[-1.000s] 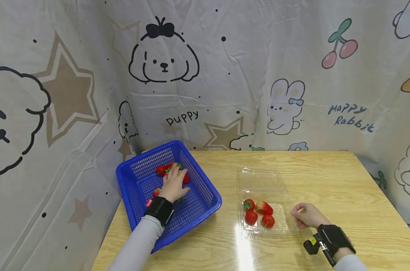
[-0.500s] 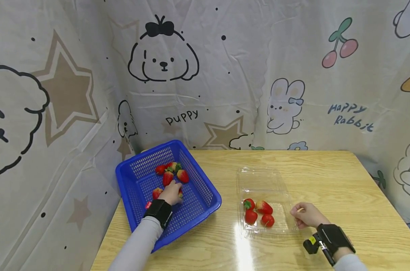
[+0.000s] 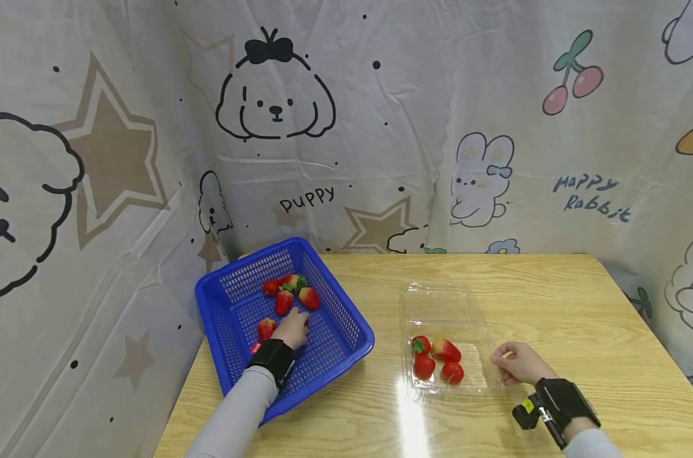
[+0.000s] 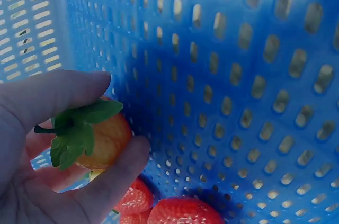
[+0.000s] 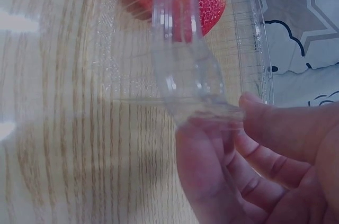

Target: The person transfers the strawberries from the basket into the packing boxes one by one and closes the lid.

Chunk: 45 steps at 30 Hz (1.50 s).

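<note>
Inside the blue plastic basket point(image 3: 362, 343), my left hand point(image 3: 291, 329) holds a strawberry point(image 4: 110, 140) between thumb and fingers. Its green leaves face the palm in the left wrist view. Several other strawberries point(image 3: 284, 302) lie in the basket, mostly beyond the hand. At the right, my right hand point(image 3: 521, 363) pinches the right edge of a clear plastic clamshell box point(image 3: 475, 366). The box's lid point(image 3: 438, 304) is laid back, away from me. Several strawberries point(image 3: 446, 351) sit in the left and middle part of its base.
Both containers stand on a light wood table point(image 3: 564, 305), the basket at the left and the box right of centre. A printed curtain point(image 3: 404, 127) hangs behind the table and along its left side. A small red tag point(image 3: 255, 348) shows near the left wrist.
My left hand has drawn back toward me within the basket and closed around a strawberry, uncovering the ones behind it. My right hand stays at the box's edge.
</note>
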### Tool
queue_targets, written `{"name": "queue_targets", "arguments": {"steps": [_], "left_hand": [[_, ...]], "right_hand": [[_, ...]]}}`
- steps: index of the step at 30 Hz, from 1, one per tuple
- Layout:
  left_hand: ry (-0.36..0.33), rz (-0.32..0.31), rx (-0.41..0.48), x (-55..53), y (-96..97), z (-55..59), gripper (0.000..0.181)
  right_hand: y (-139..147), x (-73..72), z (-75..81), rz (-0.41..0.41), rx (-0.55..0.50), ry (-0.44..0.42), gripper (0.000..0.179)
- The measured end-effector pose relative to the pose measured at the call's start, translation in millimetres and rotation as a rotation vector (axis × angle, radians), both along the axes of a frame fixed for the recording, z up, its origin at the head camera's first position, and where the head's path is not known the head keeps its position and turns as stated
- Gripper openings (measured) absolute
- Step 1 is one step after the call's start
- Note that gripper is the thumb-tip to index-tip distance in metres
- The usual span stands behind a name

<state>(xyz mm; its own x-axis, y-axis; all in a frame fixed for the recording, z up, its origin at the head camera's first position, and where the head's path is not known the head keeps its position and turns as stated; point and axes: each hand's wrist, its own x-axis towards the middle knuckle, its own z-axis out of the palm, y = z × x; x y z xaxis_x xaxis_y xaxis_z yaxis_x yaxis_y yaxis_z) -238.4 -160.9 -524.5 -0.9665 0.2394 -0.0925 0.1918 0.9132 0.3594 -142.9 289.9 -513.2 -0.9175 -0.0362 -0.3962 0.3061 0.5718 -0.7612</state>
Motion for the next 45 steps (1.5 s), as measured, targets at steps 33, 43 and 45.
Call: {"name": "queue_targets", "arguments": {"steps": [33, 43, 45], "left_hand": [[0.253, -0.296, 0.082, 41.6, 131.3, 115.0, 0.031], [0.28, -0.395, 0.113, 62.5, 190.3, 52.9, 0.038], [0.312, -0.417, 0.092, 66.1, 196.2, 37.4, 0.038]], "right_hand": [[3, -1.5, -3.4, 0.009, -0.01, 0.014, 0.015], [1, -0.7, -1.7, 0.004, 0.006, 0.017, 0.014], [1, -0.3, -1.0, 0.005, 0.005, 0.017, 0.014]]}}
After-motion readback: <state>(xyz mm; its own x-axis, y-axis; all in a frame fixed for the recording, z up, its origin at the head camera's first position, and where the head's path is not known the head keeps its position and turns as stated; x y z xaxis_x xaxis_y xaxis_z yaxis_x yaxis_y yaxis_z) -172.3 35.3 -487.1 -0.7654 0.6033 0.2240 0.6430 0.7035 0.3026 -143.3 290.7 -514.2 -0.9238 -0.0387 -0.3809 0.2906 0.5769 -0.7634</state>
